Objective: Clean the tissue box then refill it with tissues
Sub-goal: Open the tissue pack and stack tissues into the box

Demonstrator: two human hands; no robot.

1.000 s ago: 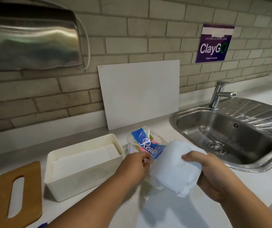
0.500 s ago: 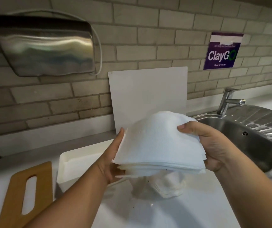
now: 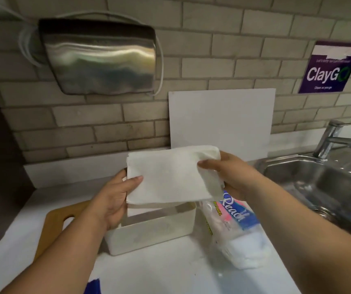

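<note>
Tissues (image 3: 166, 177) over open tissue box (image 3: 155, 230) rim, left hand (image 3: 111, 200) and right hand (image 3: 231, 175) fingers pinching opposite edges, wrapper (image 3: 233, 219) beside.

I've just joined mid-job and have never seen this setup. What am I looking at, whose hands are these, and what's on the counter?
There is no machine here. A person works bare-handed, and the view comes from a camera worn on their head, looking down. The left hand and right hand each pinch one end of a stack of tissues, held over the open white tissue box. On the counter, a slotted wooden lid lies to the left and a plastic tissue pack to the right. A sink sits further right.
</note>
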